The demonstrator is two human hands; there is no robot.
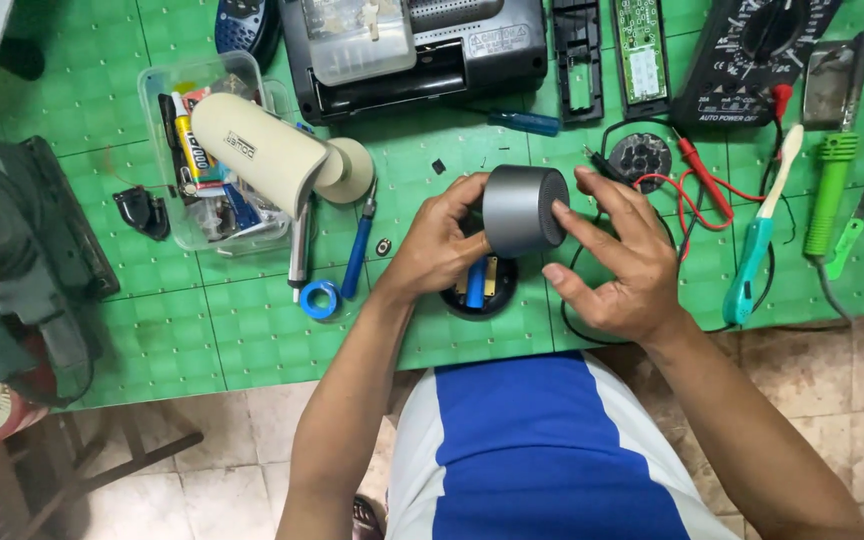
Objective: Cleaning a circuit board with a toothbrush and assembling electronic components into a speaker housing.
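Observation:
I hold a short grey cylinder with a black mesh end (pixel 522 209), like a small speaker shell, above the green mat (pixel 252 340). My left hand (pixel 439 247) grips its left side. My right hand (pixel 617 255) touches its mesh end with spread fingers. Just under the cylinder lies a black round base (pixel 479 287) with a blue battery cell and a small board in it. A round black part (pixel 640 156) with wires rests behind my right hand.
A clear box (pixel 162 160) of tools with a beige cylinder (pixel 262 150) on it sits at left. Screwdrivers (pixel 357 255), a blue tape roll (pixel 319 298), a black radio (pixel 422 50), a multimeter (pixel 752 55) with red leads, a soldering iron (pixel 832 175) and a teal tool (pixel 757 255) lie around.

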